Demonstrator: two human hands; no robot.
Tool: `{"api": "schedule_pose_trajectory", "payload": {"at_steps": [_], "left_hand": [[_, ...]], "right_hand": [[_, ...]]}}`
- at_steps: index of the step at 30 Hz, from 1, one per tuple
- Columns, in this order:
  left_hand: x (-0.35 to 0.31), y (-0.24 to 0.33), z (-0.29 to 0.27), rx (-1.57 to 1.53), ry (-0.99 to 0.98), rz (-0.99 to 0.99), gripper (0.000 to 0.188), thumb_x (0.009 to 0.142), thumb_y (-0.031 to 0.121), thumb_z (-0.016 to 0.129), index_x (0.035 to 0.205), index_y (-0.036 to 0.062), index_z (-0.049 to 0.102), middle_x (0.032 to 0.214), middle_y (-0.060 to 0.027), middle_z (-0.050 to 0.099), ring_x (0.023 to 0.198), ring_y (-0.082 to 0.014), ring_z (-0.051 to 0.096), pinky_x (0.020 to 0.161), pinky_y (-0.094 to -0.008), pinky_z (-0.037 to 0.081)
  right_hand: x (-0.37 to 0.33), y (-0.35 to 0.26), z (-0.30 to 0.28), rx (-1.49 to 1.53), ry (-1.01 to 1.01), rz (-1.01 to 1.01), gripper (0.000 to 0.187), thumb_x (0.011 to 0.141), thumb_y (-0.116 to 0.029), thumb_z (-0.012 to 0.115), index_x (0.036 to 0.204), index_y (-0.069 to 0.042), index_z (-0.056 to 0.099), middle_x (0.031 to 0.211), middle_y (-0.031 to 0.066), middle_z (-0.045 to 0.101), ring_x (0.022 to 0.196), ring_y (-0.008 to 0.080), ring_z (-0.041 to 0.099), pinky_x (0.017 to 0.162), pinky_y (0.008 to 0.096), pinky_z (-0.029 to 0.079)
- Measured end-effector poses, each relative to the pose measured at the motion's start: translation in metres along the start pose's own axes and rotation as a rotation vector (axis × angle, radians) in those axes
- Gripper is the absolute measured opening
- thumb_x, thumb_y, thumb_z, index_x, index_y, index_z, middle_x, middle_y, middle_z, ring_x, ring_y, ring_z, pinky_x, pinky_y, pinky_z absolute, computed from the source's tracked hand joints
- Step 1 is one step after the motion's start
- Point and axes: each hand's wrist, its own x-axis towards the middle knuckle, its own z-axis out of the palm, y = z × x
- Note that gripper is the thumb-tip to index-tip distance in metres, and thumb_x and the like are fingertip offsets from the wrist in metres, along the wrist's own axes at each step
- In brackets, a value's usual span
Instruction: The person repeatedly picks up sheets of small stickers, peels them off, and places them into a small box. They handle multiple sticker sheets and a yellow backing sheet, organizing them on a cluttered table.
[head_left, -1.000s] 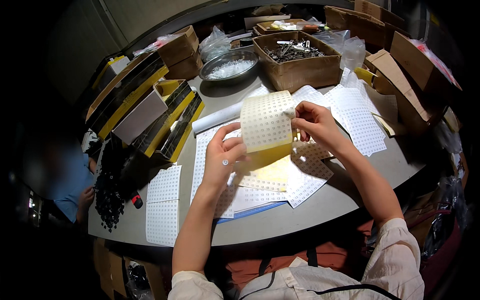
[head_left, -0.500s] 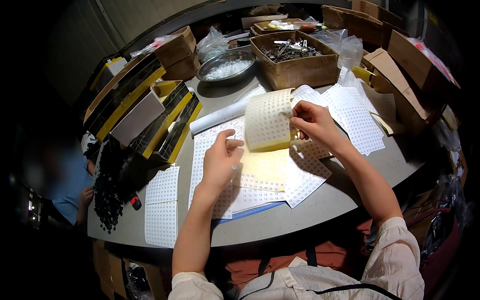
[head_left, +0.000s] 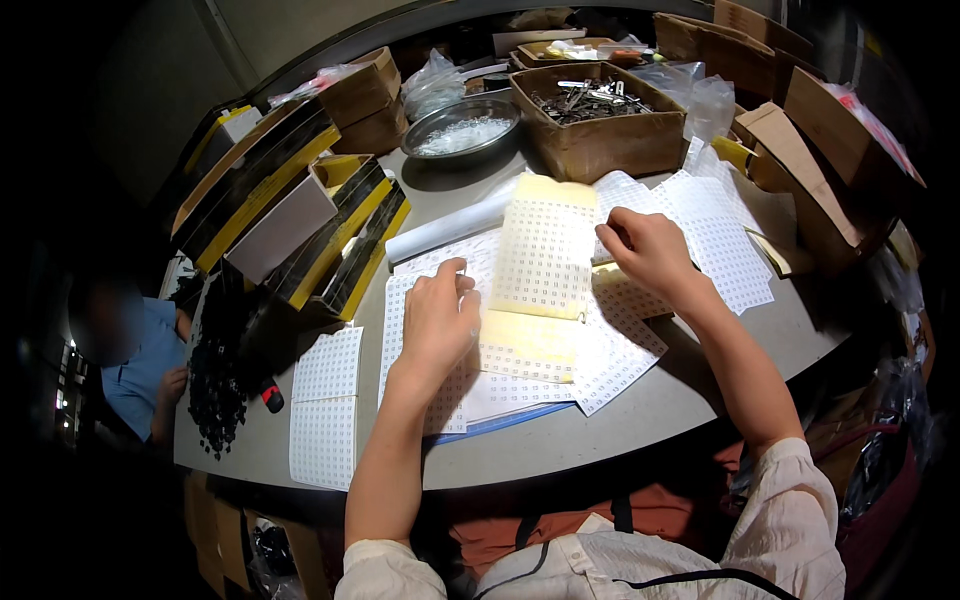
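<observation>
A yellowed sheet of small printed number labels (head_left: 545, 245) lies over a paler yellow sheet (head_left: 525, 340) on a stack of white label sheets (head_left: 398, 345). Just beyond the yellowed sheet's right edge is my right hand (head_left: 648, 258), its fingertips drawn together; whatever they may pinch is too small to make out. My left hand (head_left: 437, 318) hovers over the white sheets left of the yellowed one, fingers loosely bent and apart, with nothing visible in them. More label sheets (head_left: 620, 365) fan out under my right wrist. A blue board edge (head_left: 500, 420) shows beneath the stack.
Behind the sheets are a paper roll (head_left: 440, 232), a metal bowl of clear bits (head_left: 462, 135) and a carton of metal pieces (head_left: 600, 130). Black-and-yellow boxes (head_left: 345, 235) stand left, near a heap of black parts (head_left: 215, 390). Another person (head_left: 145, 365) sits at far left.
The yellowed sheet, earlier lifted and curled at its lower edge, now lies flatter. My right hand has shifted slightly right, off its edge. My left hand has barely moved.
</observation>
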Motion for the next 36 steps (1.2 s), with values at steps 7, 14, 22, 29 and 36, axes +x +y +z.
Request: {"api": "schedule_pose_trajectory", "payload": {"at_steps": [7, 14, 22, 29, 36], "left_hand": [[-0.005, 0.008, -0.017, 0.041, -0.102, -0.098, 0.045, 0.091, 0.013, 0.059, 0.132, -0.0045, 0.056, 0.106, -0.0189, 0.072, 0.098, -0.0344, 0.070, 0.090, -0.0423, 0.053], [-0.005, 0.013, -0.009, -0.135, 0.017, -0.106, 0.066, 0.091, 0.015, 0.062, 0.146, -0.0071, 0.033, 0.132, -0.0326, 0.054, 0.118, -0.0485, 0.057, 0.100, -0.0508, 0.046], [0.001, 0.003, 0.004, -0.140, 0.180, -0.047, 0.075, 0.093, 0.013, 0.063, 0.152, -0.0074, 0.021, 0.144, -0.0302, 0.039, 0.105, -0.0319, 0.068, 0.091, -0.0416, 0.055], [0.001, 0.007, 0.003, -0.220, 0.152, -0.124, 0.077, 0.094, 0.015, 0.062, 0.152, -0.0079, 0.017, 0.145, -0.0348, 0.038, 0.103, -0.0340, 0.069, 0.094, -0.0433, 0.053], [0.000, 0.006, 0.004, -0.212, 0.190, -0.067, 0.077, 0.095, 0.016, 0.061, 0.152, -0.0083, 0.016, 0.145, -0.0370, 0.038, 0.107, -0.0340, 0.067, 0.096, -0.0434, 0.052]], "right_hand": [[-0.052, -0.085, -0.056, 0.582, 0.061, -0.551, 0.010, 0.084, -0.014, 0.073, 0.087, -0.005, 0.071, 0.074, 0.0089, 0.067, 0.059, 0.0254, 0.064, 0.055, 0.0329, 0.049], [-0.155, -0.152, -0.124, 1.271, 0.274, -1.054, 0.012, 0.092, -0.011, 0.061, 0.093, 0.000, 0.066, 0.090, 0.0060, 0.068, 0.079, 0.0143, 0.066, 0.068, 0.0347, 0.058], [-0.150, -0.192, -0.082, 1.471, 0.878, -1.365, 0.031, 0.093, -0.011, 0.065, 0.120, 0.000, 0.055, 0.119, 0.0094, 0.054, 0.112, 0.0272, 0.053, 0.084, 0.0365, 0.054], [-0.191, -0.200, -0.069, 1.538, 0.529, -1.075, 0.008, 0.086, -0.005, 0.067, 0.091, -0.002, 0.061, 0.094, 0.0064, 0.059, 0.088, 0.0238, 0.059, 0.080, 0.0358, 0.054], [-0.166, -0.216, -0.079, 1.566, 0.722, -1.187, 0.008, 0.083, -0.002, 0.066, 0.079, -0.004, 0.060, 0.085, 0.0043, 0.058, 0.079, 0.0230, 0.059, 0.079, 0.0352, 0.054]]}}
